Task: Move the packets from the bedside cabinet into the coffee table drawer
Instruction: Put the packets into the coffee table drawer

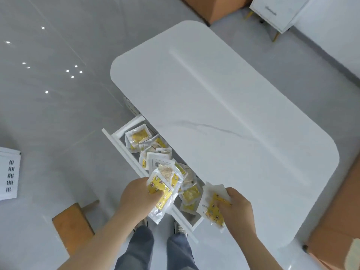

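The white coffee table (pixel 224 106) has its drawer (pixel 124 151) pulled out toward me. Several clear packets with yellow contents (pixel 153 151) lie piled inside it. My left hand (pixel 136 197) grips a bunch of yellow-and-clear packets (pixel 163 190) just above the drawer's near end. My right hand (pixel 237 209) holds another packet or two (pixel 211 205) over the drawer's right corner, beside the table edge. A white bedside cabinet (pixel 276 12) on gold legs stands at the far top right.
Glossy grey floor surrounds the table. A wooden stool (pixel 73 228) sits at lower left and a white vented panel (pixel 7 172) at the left edge. Cardboard boxes stand at the right (pixel 335 230) and top (pixel 214 6). My legs and shoes (pixel 155 246) are below the drawer.
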Motion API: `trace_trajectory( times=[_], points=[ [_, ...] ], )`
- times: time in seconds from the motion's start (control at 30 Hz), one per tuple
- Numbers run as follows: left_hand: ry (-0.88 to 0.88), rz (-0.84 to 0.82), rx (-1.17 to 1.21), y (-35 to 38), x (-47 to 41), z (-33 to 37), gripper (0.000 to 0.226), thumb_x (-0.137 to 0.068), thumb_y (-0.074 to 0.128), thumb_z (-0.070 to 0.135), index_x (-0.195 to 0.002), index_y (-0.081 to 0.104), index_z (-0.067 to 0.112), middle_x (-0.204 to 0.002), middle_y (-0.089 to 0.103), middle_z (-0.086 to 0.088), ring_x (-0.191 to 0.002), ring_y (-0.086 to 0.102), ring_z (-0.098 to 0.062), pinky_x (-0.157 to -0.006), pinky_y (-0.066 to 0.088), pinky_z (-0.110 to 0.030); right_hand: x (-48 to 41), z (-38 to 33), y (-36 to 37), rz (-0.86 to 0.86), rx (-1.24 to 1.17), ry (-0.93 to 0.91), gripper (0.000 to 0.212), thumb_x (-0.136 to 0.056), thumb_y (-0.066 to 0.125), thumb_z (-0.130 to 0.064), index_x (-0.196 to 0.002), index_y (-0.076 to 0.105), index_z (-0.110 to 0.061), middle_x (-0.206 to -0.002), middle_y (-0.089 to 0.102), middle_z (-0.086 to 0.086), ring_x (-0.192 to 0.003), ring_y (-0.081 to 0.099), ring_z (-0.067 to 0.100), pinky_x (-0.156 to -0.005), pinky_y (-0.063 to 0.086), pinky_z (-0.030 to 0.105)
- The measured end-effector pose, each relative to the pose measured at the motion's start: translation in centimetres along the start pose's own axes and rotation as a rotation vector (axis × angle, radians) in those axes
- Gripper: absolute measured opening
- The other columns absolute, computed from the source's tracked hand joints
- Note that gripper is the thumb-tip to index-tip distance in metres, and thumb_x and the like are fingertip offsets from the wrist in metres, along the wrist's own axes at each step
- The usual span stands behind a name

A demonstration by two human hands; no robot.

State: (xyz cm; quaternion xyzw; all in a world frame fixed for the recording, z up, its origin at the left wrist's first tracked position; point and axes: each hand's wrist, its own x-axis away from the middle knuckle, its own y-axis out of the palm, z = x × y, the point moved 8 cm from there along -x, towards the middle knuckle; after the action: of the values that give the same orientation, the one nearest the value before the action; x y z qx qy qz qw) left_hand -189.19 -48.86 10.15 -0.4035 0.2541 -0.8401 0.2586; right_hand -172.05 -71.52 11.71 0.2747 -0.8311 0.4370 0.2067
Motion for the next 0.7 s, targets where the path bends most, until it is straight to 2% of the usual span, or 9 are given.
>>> trace_trajectory(
  times=[0.23,0.37,0.53,0.7],
  points=[
    [0.015,-0.103,-0.061,7.4,-6.3,-3.4,0.03,-0.074,0.064,0.029,-0.059,0.041,0.016,-0.054,0.043,0.004,-0.049,0.042,-0.014,-0.048,0.033,-0.025,-6.3,5.9,5.7,0.047,0.042,0.076,0.014,-0.076,0.058,-0.006,-0.069,0.053,-0.017,-0.061,0.052,-0.001,-0.056,0.04,0.021,-0.052,0.034,0.029],
    [0.015,-0.098,-0.064,10.6,-9.0,-6.0,0.032,-0.075,0.065,0.029,-0.059,0.041,0.016,-0.053,0.042,0.004,-0.048,0.041,-0.013,-0.049,0.033,-0.025,-9.1,10.0,9.3,0.061,0.098,0.112,0.017,-0.074,0.054,-0.004,-0.07,0.052,-0.02,-0.062,0.054,0.0,-0.058,0.042,0.023,-0.052,0.035,0.03],
    [0.03,-0.09,-0.062,13.6,-11.9,-8.7,0.029,-0.075,0.066,0.027,-0.059,0.046,0.014,-0.053,0.046,0.002,-0.05,0.045,-0.014,-0.048,0.032,-0.023,-12.1,13.3,13.1,0.044,0.094,0.161,0.01,-0.078,0.056,-0.008,-0.082,0.059,-0.016,-0.072,0.062,0.005,-0.063,0.05,0.025,-0.055,0.041,0.03],
    [0.049,-0.067,-0.064,15.2,-14.5,-9.7,0.031,-0.074,0.067,0.025,-0.056,0.044,0.014,-0.052,0.045,0.001,-0.049,0.045,-0.016,-0.046,0.031,-0.024,-14.3,14.8,16.1,0.027,0.089,0.156,0.006,-0.079,0.062,-0.011,-0.081,0.059,-0.015,-0.075,0.065,0.006,-0.065,0.056,0.026,-0.052,0.041,0.028]
  ],
)
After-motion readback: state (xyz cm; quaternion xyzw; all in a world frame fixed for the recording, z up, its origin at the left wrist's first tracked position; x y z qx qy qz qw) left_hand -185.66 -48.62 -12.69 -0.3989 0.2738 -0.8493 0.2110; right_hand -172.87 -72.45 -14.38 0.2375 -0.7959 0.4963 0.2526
